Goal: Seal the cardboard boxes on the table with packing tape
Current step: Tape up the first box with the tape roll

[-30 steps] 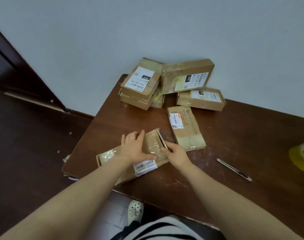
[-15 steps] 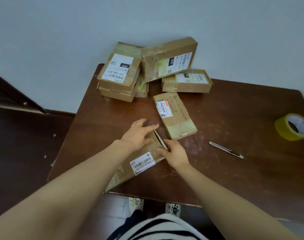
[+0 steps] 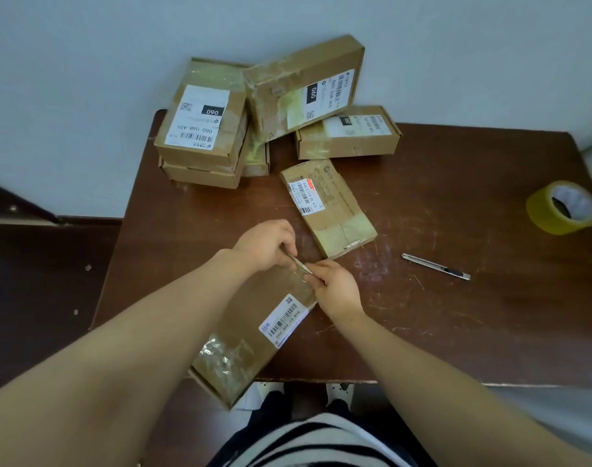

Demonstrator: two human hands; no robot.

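Cardboard box [image 3: 250,335], left hand [image 3: 266,244] and right hand [image 3: 338,288] meeting at its far end, fingers [image 3: 318,268] pinching flap [image 3: 299,264]

wall [image 3: 85,62]: plain pale blue-grey, far side, pretty evenly lit
table [image 3: 456,332]: dark brown wood, scuffed, pushed up against it
floor [image 3: 35,298]: dark on the left, few specks
trim [image 3: 18,210]: dark, far left

The light is soft, even and a little dim, without hard shadows on the brown table [image 3: 456,197]. Old tape on the near box [image 3: 220,362] gives small white glare. The wide lens bends the table edges; the bottom corners look stretched and soft.
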